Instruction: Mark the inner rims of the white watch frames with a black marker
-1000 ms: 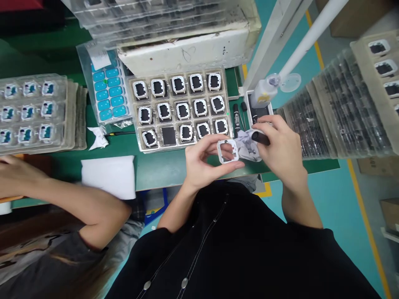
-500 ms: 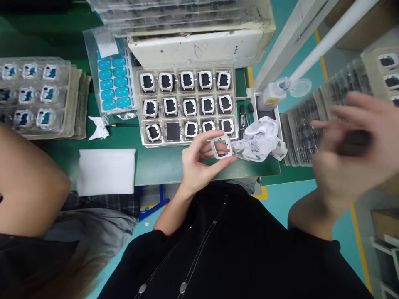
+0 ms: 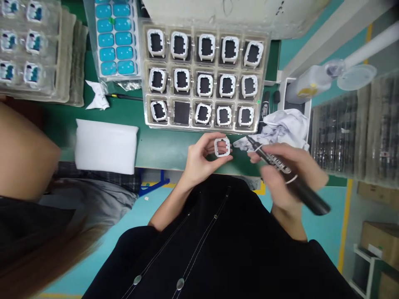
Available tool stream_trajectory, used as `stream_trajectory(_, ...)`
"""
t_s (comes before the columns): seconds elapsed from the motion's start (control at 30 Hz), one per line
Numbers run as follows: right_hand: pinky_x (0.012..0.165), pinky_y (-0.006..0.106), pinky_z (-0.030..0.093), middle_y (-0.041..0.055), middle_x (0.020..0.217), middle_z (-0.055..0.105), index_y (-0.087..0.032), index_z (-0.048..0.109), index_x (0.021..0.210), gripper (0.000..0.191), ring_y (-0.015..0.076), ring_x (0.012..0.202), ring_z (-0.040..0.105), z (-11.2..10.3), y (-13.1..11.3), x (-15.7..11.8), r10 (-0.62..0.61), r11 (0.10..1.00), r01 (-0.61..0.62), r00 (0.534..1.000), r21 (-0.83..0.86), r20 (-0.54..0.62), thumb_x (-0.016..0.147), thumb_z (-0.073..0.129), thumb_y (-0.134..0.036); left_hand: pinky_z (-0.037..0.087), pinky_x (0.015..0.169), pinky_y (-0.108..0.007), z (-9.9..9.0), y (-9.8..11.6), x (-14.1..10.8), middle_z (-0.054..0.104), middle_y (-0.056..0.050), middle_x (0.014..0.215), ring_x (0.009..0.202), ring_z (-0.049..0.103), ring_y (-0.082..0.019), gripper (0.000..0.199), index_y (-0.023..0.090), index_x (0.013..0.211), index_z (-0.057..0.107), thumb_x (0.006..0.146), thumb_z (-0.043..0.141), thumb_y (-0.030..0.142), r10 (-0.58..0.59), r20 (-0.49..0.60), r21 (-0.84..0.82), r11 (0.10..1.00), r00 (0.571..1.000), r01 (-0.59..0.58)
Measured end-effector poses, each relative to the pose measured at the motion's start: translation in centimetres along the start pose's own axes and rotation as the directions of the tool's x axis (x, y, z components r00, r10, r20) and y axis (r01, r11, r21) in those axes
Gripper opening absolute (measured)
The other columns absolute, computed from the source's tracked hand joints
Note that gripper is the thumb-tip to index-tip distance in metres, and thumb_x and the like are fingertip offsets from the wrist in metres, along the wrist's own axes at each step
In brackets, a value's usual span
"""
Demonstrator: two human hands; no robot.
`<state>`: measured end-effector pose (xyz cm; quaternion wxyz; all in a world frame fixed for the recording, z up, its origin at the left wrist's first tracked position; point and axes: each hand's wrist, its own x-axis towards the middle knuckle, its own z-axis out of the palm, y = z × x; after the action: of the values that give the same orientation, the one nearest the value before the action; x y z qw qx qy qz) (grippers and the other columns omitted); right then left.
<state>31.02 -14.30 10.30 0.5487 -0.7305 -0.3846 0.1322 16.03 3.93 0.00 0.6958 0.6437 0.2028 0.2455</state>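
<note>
Between the thumb and fingers of my left hand (image 3: 202,160) is a white square frame with rounded corners, like a watch case (image 3: 222,147), held upright over the table's front edge. My right hand (image 3: 288,170) is closed around a black marker pen (image 3: 299,187), its uncapped dark tip pointing up and left toward the frame but apart from it. Just beyond my hands lies a clear plastic tray (image 3: 205,128) of similar white frames in rows; one front-row compartment (image 3: 181,113) shows only its dark bottom. A crumpled white cloth (image 3: 285,126) lies beside the marker tip.
A second marker (image 3: 265,104) lies right of the tray, near a pump bottle (image 3: 308,85). To the left are a sheet of blue pieces (image 3: 115,39), a white foam pad (image 3: 106,147) and stacked trays (image 3: 67,62). A co-worker's arm (image 3: 26,153) rests at far left.
My right hand has come in from the far right to near the left hand, bringing the marker into clear view. The left hand still holds the white frame; the view has shifted closer.
</note>
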Motion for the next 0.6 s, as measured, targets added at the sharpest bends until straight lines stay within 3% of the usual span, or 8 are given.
stream_trajectory(0.07, 0.096, 0.057, 0.075, 0.0050, 0.106, 0.084, -0.041, 0.084, 0.128, 0.031, 0.0341, 0.103, 0.085, 3.4, 0.7, 0.0, -0.138, 0.986, 0.142, 0.989, 0.088, -0.056, 0.102, 0.089, -0.025, 0.078, 0.102, -0.031, -0.1, -0.2, 0.0, 0.091, -0.007, 0.118, 0.110, 0.093, -0.023, 0.060, 0.021, 0.139, 0.073, 0.093, 0.105, 0.042, -0.009, 0.000, -0.016, 1.000, 1.000, 0.009)
stream_trajectory(0.2, 0.114, 0.062, 0.077, -0.0007, 0.093, 0.073, -0.035, 0.076, 0.119, 0.021, 0.0261, 0.092, 0.082, 7.0, 2.8, 0.4, -0.056, 0.964, 0.085, 0.991, 0.252, -0.122, 0.106, 0.084, -0.020, 0.078, 0.099, -0.028, -0.2, -0.2, 0.1, 0.092, -0.005, 0.115, 0.105, 0.094, -0.022, 0.058, 0.022, 0.138, 0.074, 0.094, 0.105, 0.044, 0.004, -0.014, -0.015, 1.000, 1.000, -0.004)
stream_trajectory(0.3, 0.098, 0.055, 0.084, -0.0048, 0.082, 0.069, -0.029, 0.072, 0.108, 0.017, 0.0192, 0.070, 0.075, 7.7, 4.5, 0.9, -0.225, 0.938, 0.264, 0.957, 0.224, -0.185, 0.105, 0.084, -0.019, 0.078, 0.101, -0.027, -0.2, -0.1, 0.0, 0.093, -0.005, 0.116, 0.107, 0.094, -0.022, 0.054, 0.022, 0.138, 0.076, 0.096, 0.104, 0.041, 0.012, -0.013, 0.029, 1.000, 1.000, -0.011)
stream_trajectory(0.37, 0.089, 0.051, 0.085, -0.0051, 0.080, 0.069, -0.027, 0.071, 0.107, 0.017, 0.0184, 0.065, 0.075, 8.0, 5.2, 1.2, -0.307, 0.918, 0.347, 0.928, 0.191, -0.211, 0.104, 0.084, -0.016, 0.078, 0.102, -0.028, -0.2, 0.1, -0.2, 0.093, -0.005, 0.117, 0.109, 0.094, -0.023, 0.050, 0.023, 0.139, 0.077, 0.098, 0.102, 0.037, 0.020, -0.014, 0.073, 0.997, 1.000, -0.019)
stream_trajectory(0.6, 0.082, 0.048, 0.086, -0.0053, 0.077, 0.070, -0.028, 0.068, 0.105, 0.015, 0.0211, 0.066, 0.080, 8.9, 6.1, 1.5, -0.334, 0.932, 0.355, 0.918, 0.068, -0.215, 0.107, 0.081, -0.022, 0.078, 0.096, -0.023, -0.1, 0.6, -0.2, 0.093, -0.002, 0.117, 0.103, 0.094, -0.019, 0.045, 0.024, 0.140, 0.079, 0.099, 0.100, 0.023, 0.085, -0.039, 0.188, 0.979, 0.996, -0.076)
